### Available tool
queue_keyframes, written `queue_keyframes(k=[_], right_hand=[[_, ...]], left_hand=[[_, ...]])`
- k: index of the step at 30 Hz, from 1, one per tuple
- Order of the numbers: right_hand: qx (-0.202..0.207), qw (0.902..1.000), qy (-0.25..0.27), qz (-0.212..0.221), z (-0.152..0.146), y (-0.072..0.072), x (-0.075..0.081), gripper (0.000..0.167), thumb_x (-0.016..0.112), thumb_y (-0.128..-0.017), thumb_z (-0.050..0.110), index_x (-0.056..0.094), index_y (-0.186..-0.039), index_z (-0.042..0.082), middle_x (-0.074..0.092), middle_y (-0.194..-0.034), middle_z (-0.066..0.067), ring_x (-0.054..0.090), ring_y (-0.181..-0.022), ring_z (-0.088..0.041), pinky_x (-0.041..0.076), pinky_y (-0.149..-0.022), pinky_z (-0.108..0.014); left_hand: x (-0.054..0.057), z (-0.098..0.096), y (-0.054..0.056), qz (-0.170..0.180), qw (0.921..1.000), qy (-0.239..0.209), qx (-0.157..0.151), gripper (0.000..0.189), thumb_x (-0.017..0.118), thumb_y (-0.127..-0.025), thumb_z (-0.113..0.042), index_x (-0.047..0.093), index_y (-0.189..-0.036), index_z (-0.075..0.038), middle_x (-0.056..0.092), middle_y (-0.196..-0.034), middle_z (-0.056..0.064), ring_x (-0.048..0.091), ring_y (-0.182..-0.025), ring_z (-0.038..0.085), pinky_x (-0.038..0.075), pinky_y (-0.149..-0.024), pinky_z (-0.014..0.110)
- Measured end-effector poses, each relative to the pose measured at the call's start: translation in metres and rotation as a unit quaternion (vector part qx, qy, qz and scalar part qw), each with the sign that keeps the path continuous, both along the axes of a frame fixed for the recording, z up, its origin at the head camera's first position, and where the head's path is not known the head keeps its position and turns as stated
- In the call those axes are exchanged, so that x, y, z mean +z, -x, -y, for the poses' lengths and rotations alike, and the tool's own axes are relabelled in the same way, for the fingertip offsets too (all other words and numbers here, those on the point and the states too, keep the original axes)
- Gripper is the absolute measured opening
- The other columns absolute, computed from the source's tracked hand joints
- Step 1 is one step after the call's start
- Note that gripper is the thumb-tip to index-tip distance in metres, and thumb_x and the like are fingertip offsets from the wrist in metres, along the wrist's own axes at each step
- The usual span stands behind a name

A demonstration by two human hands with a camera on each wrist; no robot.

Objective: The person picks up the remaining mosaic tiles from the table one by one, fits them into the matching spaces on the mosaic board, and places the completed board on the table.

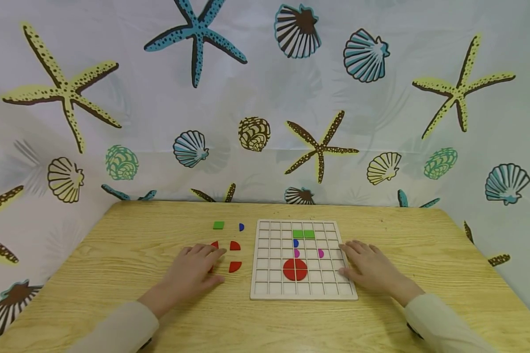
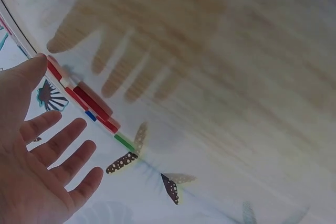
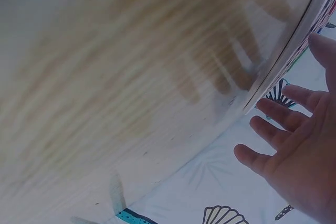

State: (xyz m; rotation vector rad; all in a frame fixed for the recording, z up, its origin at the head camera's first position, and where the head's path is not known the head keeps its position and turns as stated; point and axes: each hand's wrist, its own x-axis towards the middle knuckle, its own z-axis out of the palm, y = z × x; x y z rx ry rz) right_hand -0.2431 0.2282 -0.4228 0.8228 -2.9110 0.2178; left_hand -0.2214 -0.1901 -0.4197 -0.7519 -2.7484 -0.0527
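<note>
Both unclenched, empty: left hand (image 1: 187,272) by red pieces (image 1: 235,246), right hand (image 1: 371,267) at gridded board (image 1: 262,264).
Likely light, stiff; pinch red pieces by edges.

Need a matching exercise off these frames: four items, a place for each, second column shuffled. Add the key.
Column one
1. Left hand
2. Right hand
3. Red circle
4. Green pair

Column two
A. At the right edge of the board
B. Side by side near the board's far edge
C. By loose red quarter pieces
D. Just below a magenta half-disc, head view

Pairs: 1-C, 2-A, 3-D, 4-B
</note>
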Motion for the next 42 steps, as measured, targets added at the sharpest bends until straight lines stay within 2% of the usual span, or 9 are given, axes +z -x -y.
queue_keyframes(k=[15,23,42], right_hand=[[0.01,0.9999,0.001,0.01,0.003,0.001,-0.004,0.049,0.052,-0.091,0.036,0.048,-0.131,0.007,0.049,-0.131,-0.017,0.043,-0.123,-0.036,0.033,-0.098,-0.056],[0.011,0.9998,-0.003,0.013,0.002,0.002,-0.006,0.049,0.05,-0.092,0.037,0.048,-0.131,0.007,0.048,-0.133,-0.017,0.043,-0.124,-0.034,0.034,-0.098,-0.055],[0.014,0.9999,-0.009,0.004,0.002,0.001,-0.005,0.049,0.05,-0.092,0.038,0.049,-0.13,0.008,0.049,-0.131,-0.016,0.046,-0.121,-0.033,0.038,-0.094,-0.054]], left_hand=[[-0.001,-0.013,0.005,0.009,0.9998,-0.001,-0.016,0.046,0.063,-0.082,-0.043,0.06,-0.117,-0.013,0.062,-0.111,0.003,0.053,-0.104,0.023,0.042,-0.088,0.044],[-0.004,-0.016,0.01,0.012,0.9995,-0.011,-0.027,0.033,0.063,-0.083,-0.04,0.062,-0.106,-0.016,0.062,-0.1,-0.002,0.053,-0.097,0.02,0.042,-0.085,0.042],[-0.006,-0.017,0.018,0.032,0.999,-0.024,-0.02,0.026,0.065,-0.081,-0.041,0.066,-0.095,-0.02,0.058,-0.089,-0.006,0.051,-0.086,0.015,0.042,-0.078,0.037]])
